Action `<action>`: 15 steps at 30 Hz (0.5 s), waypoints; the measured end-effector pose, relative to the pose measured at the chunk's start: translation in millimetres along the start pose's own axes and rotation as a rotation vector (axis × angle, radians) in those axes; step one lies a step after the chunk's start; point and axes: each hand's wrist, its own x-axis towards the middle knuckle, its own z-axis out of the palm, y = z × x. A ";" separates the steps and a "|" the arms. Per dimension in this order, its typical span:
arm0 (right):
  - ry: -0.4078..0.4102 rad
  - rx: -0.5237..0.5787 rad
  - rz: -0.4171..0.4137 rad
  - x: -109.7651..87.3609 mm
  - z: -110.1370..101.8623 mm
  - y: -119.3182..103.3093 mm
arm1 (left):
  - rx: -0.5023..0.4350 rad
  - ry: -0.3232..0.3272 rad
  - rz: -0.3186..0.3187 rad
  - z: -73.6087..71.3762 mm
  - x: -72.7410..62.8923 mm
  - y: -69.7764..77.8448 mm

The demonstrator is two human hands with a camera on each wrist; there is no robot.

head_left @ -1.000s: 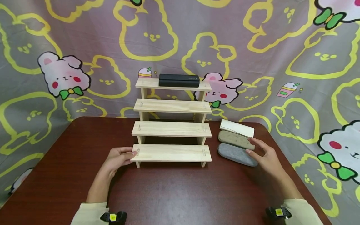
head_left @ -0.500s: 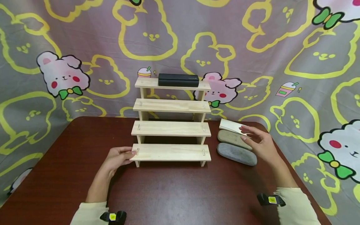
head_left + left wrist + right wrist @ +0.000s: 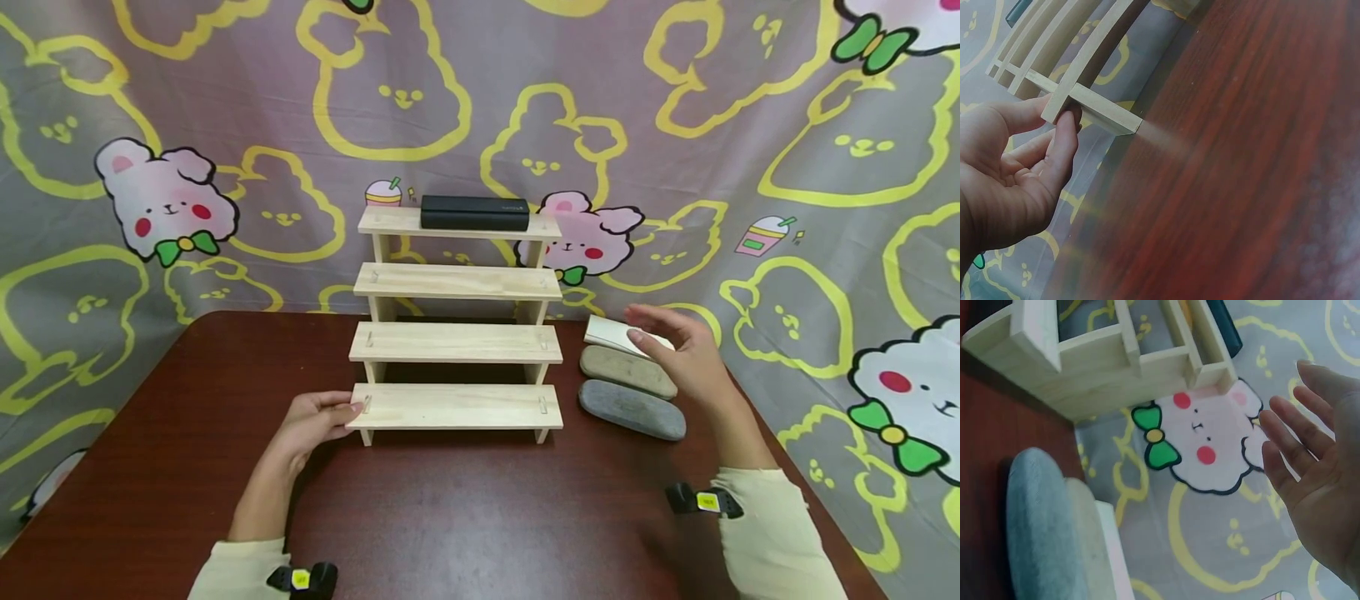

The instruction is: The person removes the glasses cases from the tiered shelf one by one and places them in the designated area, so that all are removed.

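Note:
My left hand (image 3: 311, 425) pinches the left end of the lowest board of a stepped wooden shelf (image 3: 455, 342); in the left wrist view its thumb and fingers close round the board's corner (image 3: 1055, 109). My right hand (image 3: 686, 354) hovers over the far end of a white glasses case (image 3: 611, 332), fingers loosely bent and holding nothing. In front of the white case lie an olive glasses case (image 3: 626, 371) and a grey glasses case (image 3: 630, 408), side by side. On the top board sits a black oblong case (image 3: 475, 213).
Everything stands on a dark red-brown table (image 3: 465, 508). A patterned cloth (image 3: 285, 83) hangs right behind the shelf and along the sides. The glasses cases lie to the right of the shelf, near the table's back right corner.
My right hand has moved away from me and a little left, from over the grey and olive cases to over the white one. The left hand has stayed on the shelf.

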 end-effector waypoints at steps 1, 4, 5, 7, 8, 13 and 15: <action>-0.001 -0.007 -0.002 2.2 0.4 -2.4 | 0.001 0.000 -0.001 0.0 -0.4 0.5; 0.000 -0.020 -0.006 8.5 1.8 -9.5 | 0.002 -0.001 -0.003 -0.2 -1.3 1.5; -0.001 -0.012 -0.004 10.5 2.2 -11.9 | 0.003 -0.003 -0.002 -0.6 -1.2 1.7; -0.001 -0.003 -0.006 14.7 3.1 -16.4 | 0.003 -0.002 -0.003 -0.1 -1.2 1.8; 0.000 0.009 -0.009 16.8 3.5 -18.6 | 0.003 -0.001 -0.002 -0.2 -1.0 1.7; 0.008 0.048 -0.027 27.9 5.5 -28.1 | 0.005 0.004 0.005 0.9 -0.2 2.0; 0.008 0.045 -0.034 32.1 7.0 -31.1 | 0.008 0.006 0.007 0.9 -0.1 2.2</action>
